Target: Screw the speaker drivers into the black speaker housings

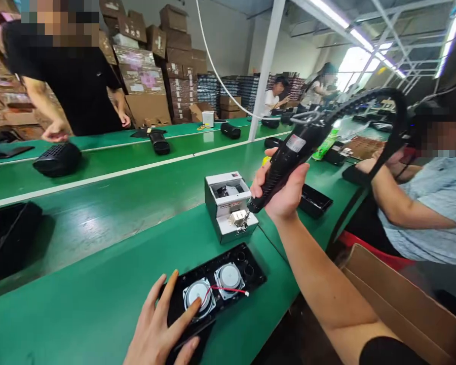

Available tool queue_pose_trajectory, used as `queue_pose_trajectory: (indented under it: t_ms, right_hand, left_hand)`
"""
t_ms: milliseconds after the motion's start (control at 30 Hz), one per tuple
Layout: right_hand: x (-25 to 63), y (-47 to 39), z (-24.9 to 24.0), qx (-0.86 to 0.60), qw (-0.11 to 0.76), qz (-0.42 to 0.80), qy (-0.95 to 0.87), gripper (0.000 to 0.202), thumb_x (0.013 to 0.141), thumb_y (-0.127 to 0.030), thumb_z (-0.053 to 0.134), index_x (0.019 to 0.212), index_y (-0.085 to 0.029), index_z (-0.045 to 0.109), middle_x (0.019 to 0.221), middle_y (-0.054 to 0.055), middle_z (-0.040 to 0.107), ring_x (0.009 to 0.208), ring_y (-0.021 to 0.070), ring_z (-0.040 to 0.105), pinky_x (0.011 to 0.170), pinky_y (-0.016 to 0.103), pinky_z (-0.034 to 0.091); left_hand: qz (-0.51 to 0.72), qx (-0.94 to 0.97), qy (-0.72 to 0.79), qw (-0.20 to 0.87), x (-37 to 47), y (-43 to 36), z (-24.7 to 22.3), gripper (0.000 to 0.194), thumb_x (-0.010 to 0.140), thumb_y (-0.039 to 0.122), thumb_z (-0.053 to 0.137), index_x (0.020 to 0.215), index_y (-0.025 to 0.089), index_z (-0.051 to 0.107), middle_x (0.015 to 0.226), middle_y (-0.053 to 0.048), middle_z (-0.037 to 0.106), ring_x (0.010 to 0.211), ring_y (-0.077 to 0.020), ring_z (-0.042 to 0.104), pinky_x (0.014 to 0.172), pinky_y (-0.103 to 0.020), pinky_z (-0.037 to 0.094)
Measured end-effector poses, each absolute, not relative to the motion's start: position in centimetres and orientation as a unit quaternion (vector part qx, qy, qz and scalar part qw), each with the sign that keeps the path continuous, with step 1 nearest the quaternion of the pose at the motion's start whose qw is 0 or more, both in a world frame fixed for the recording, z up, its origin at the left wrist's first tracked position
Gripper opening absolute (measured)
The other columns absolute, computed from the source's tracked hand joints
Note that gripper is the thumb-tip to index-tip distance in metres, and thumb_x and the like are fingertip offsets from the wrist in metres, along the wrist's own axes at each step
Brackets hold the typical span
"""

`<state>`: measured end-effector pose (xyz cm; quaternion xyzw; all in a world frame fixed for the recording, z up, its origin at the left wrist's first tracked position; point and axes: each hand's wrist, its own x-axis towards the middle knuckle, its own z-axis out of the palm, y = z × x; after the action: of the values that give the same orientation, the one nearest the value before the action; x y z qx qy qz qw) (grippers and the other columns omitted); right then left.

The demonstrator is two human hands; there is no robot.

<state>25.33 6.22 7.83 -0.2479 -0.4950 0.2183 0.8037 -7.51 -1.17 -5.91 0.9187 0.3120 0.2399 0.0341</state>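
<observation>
My right hand [285,190] is wrapped round a black electric screwdriver [289,159], whose tip points down at a metal piece [237,218] on the front of a white and grey box [228,203]. Below, a black speaker panel [213,261] lies on the green bench, bearing two round silver speakers [230,276] and a red wire with a white plug [247,293]. Spread fingers of my left hand [163,319] rest on the panel's left part, one fingertip on the left speaker [198,296].
Black speaker housings [57,159] stand on the green conveyor [137,182]. A black tray [314,201] lies beyond my right wrist. One person stands across the belt; another sits at the right by an open cardboard box [399,299]. A black cable arches from the screwdriver.
</observation>
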Motion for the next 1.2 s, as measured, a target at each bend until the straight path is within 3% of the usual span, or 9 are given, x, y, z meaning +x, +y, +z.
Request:
queue_pose_trajectory:
  t_ms: [433, 767, 867, 1033, 1200]
  right_hand:
    - [24.5, 6.4, 4.7, -0.309, 0.758, 0.227, -0.527, 0.065, 0.090, -0.081, 0.045, 0.115, -0.022, 0.058, 0.061, -0.004, 0.055, 0.038, 0.0119, 0.047, 0.037, 0.025, 0.038]
    - [23.3, 4.1, 6.7, -0.294, 0.779, 0.241, -0.499, 0.068, 0.084, -0.081, 0.056, 0.119, -0.024, 0.067, 0.058, -0.004, 0.053, 0.037, 0.0112, 0.044, 0.034, 0.024, 0.033]
    - [22.1, 3.1, 9.0, -0.271, 0.778, 0.268, -0.499, 0.061, 0.079, -0.078, 0.064, 0.113, -0.028, 0.073, 0.056, -0.005, 0.052, 0.036, 0.0113, 0.041, 0.030, 0.025, 0.029]
    - [17.8, 1.6, 11.4, -0.242, 0.718, 0.366, -0.540, 0.049, 0.073, -0.068, 0.078, 0.104, -0.030, 0.076, 0.055, -0.004, 0.054, 0.038, 0.0126, 0.047, 0.031, 0.028, 0.035]
    - [12.2, 1.6, 9.3, -0.229, 0.731, 0.406, -0.499, 0.058, 0.079, -0.077, 0.068, 0.105, -0.025, 0.068, 0.053, -0.006, 0.053, 0.035, 0.0117, 0.043, 0.030, 0.026, 0.033]
  left_hand:
    - [0.218, 0.913, 0.326, 0.110, -7.5, -2.3, -4.1, 0.047, 0.098, 0.019, 0.056, 0.142, 0.036, 0.058, 0.173, -0.008, 0.011, 0.155, -0.0458, 0.019, 0.104, -0.067, 0.053]
    - [0.194, 0.900, 0.351, 0.170, -7.4, -2.8, -3.4, 0.044, 0.099, 0.019, 0.055, 0.140, 0.034, 0.060, 0.174, -0.005, 0.001, 0.156, -0.0418, 0.018, 0.111, -0.063, 0.050]
    - [0.196, 0.896, 0.355, 0.180, -7.4, -2.9, -3.2, 0.046, 0.096, 0.018, 0.060, 0.139, 0.034, 0.061, 0.174, -0.005, 0.003, 0.155, -0.0437, 0.019, 0.111, -0.063, 0.049]
    - [0.210, 0.880, 0.368, 0.217, -7.2, -3.4, -3.2, 0.045, 0.097, 0.020, 0.060, 0.140, 0.034, 0.060, 0.174, -0.007, -0.001, 0.157, -0.0418, 0.012, 0.117, -0.063, 0.043]
    - [0.208, 0.877, 0.365, 0.232, -7.2, -3.6, -3.2, 0.043, 0.097, 0.023, 0.061, 0.139, 0.030, 0.061, 0.172, -0.013, 0.003, 0.157, -0.0431, 0.008, 0.120, -0.062, 0.038]
